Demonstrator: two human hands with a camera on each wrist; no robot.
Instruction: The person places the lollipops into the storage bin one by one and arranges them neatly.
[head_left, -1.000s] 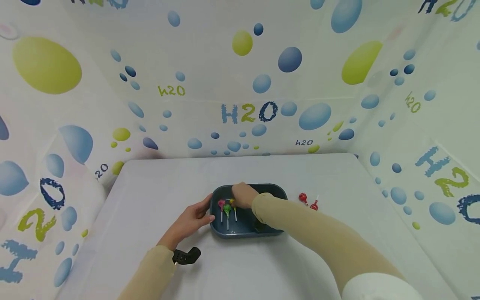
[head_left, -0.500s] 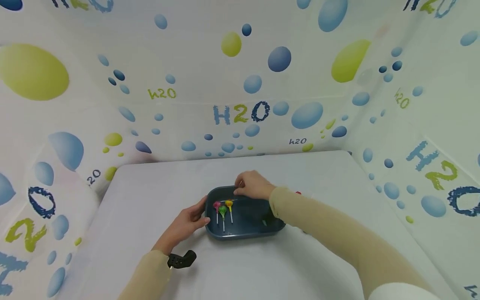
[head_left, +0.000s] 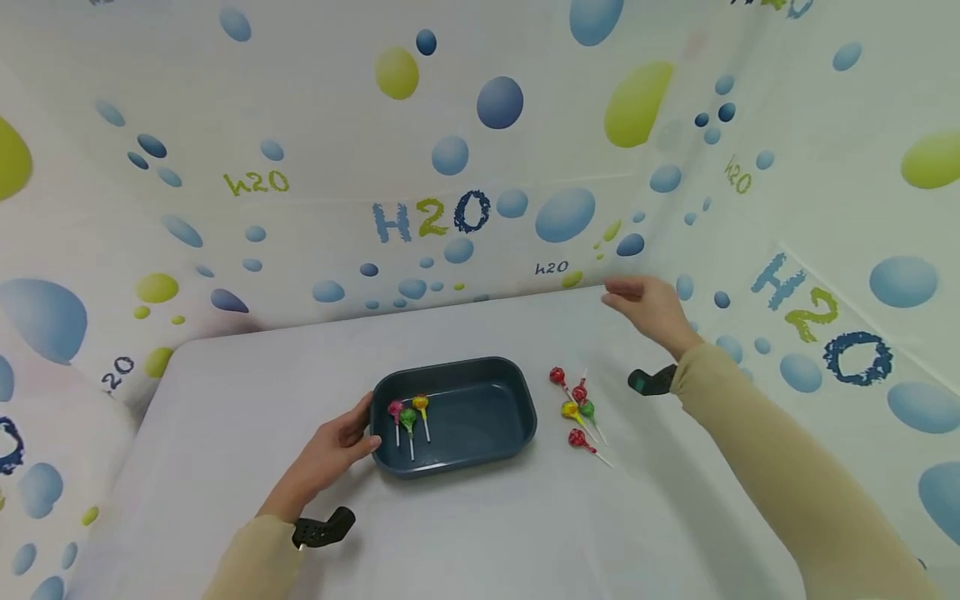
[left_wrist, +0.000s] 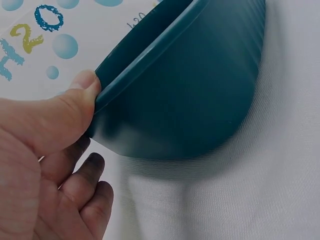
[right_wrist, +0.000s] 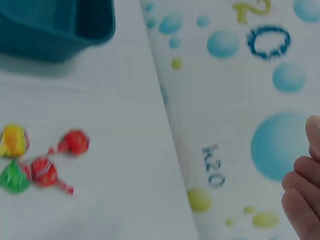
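My left hand [head_left: 330, 446] grips the left end of a dark blue-green tray [head_left: 476, 425]; in the left wrist view its thumb lies at the rim of the tray [left_wrist: 185, 100]. Inside, at the left, lie a pink lollipop [head_left: 395, 408], a green lollipop [head_left: 407, 417] and a yellow lollipop [head_left: 421, 403], sticks toward me. My right hand [head_left: 651, 310] is raised beyond the loose lollipops at the back right, fingers fairly straight, holding nothing. Those beside the tray are a yellow lollipop [head_left: 570, 410], a green lollipop [head_left: 588, 408] and red ones, including a red lollipop [head_left: 577, 437].
A white cloth [head_left: 465, 533] covers the table. Behind it and at both sides hangs a white curtain [head_left: 337, 100] with blue and green dots and H2O lettering. Each wrist wears a black device, such as the wrist camera [head_left: 322, 529] at the left.
My right hand has left the tray, where the yellow lollipop now lies free, and swung up to the right past the loose lollipops. The left hand keeps its place; the view has turned right.
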